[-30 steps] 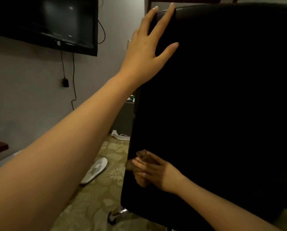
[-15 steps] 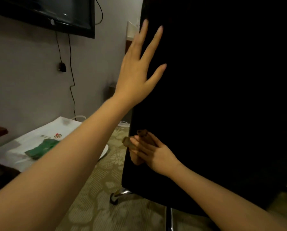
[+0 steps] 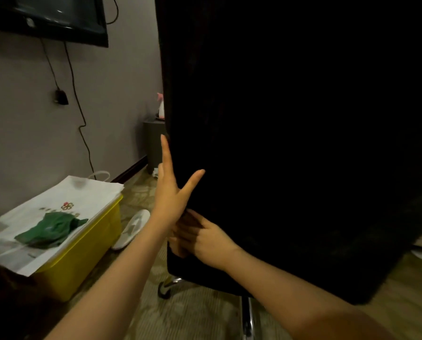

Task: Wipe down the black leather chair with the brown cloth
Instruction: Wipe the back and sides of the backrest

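Note:
The back of the black leather chair fills the right of the head view. My left hand lies flat and open against the chair's left edge, fingers spread and pointing up. Just below it my right hand presses the brown cloth against the lower left edge of the chair back. Only a small dark-brown bit of the cloth shows between the two hands; the rest is hidden under my fingers.
A yellow bin with a white bag and a green cloth on top stands at the left. A white slipper lies on the patterned floor. A chrome chair leg with a caster sticks out below. A TV hangs on the wall.
My left hand has slid down the chair's left edge from near the top to just above my right hand. The view has tilted down. My right hand stays low on the edge with the cloth.

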A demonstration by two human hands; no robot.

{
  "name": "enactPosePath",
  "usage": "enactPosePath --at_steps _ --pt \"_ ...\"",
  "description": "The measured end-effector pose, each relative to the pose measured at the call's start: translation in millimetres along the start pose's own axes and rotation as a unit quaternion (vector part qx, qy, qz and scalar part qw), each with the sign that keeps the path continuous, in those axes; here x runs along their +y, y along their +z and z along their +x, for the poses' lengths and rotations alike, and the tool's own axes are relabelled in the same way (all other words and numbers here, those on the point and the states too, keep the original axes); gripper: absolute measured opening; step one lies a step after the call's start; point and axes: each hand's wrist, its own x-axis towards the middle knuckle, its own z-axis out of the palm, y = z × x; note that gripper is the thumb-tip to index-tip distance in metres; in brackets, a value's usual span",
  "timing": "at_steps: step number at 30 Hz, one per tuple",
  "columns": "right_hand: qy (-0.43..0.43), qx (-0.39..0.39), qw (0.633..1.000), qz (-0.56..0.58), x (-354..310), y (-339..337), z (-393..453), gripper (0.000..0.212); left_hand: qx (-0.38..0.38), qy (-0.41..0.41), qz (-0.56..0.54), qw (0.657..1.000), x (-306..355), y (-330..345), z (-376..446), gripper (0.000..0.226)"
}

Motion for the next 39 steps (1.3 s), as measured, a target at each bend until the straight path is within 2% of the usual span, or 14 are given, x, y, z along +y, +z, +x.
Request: enactPosePath --at_steps 4,7,9,11,14,18,19,21,24,27,29,32,35,39 --pt "-0.051 -0.049 0.996 -0.058 0 18 -23 0.026 -0.002 0.013 0.005 1.0 -2 -4 1 0.094" --pt "-0.034 0.043 0.997 -0.048 13 43 -91 0.04 0.037 0.009 0.021 0.999 -1 3 -5 0.087" --pt "-0.027 0.065 0.995 -0.07 24 51 -141 0.048 0.098 0.039 0.075 0.992 0 15 -13 0.079" --pt "-0.024 0.046 0.997 -0.061 31 53 -161 0.05 0.126 0.083 0.148 0.977 1 32 -22 0.069" --pt "-0.02 0.029 0.998 -0.05 29 45 -125 0.043 0.093 0.171 0.242 0.95 3 59 -38 0.06" --pt "-0.02 0.047 0.999 0.018 13 31 -74 0.022 0.047 0.214 0.305 0.927 8 80 -46 0.064" --pt "-0.008 0.027 0.999 0.022 14 30 -77 0.024 0.044 0.215 0.315 0.924 9 83 -46 0.064" --pt "-0.003 0.052 0.998 0.042 28 36 -112 0.032 0.044 0.209 0.319 0.923 9 86 -43 0.063" --pt "0.019 0.067 0.997 0.015 53 59 -208 0.052 0.045 0.212 0.311 0.925 1 87 -42 0.064" --pt "0.057 0.071 0.996 0.019 73 65 -279 0.056 0.048 0.199 0.298 0.932 4 95 -46 0.069" --pt "0.078 0.079 0.994 0.02 73 67 -268 0.058 0.054 0.196 0.306 0.93 13 106 -51 0.071" --pt "0.086 0.1 0.991 0.031 43 63 -202 0.055 0.048 0.233 0.354 0.905 24 126 -59 0.073" --pt "0.067 0.099 0.992 0.031 25 60 -157 0.044 0.042 0.202 0.332 0.92 39 139 -57 0.072" --pt "0.088 0.123 0.988 0.006 54 78 -236 0.042 0.047 0.166 0.295 0.94 46 144 -50 0.072"
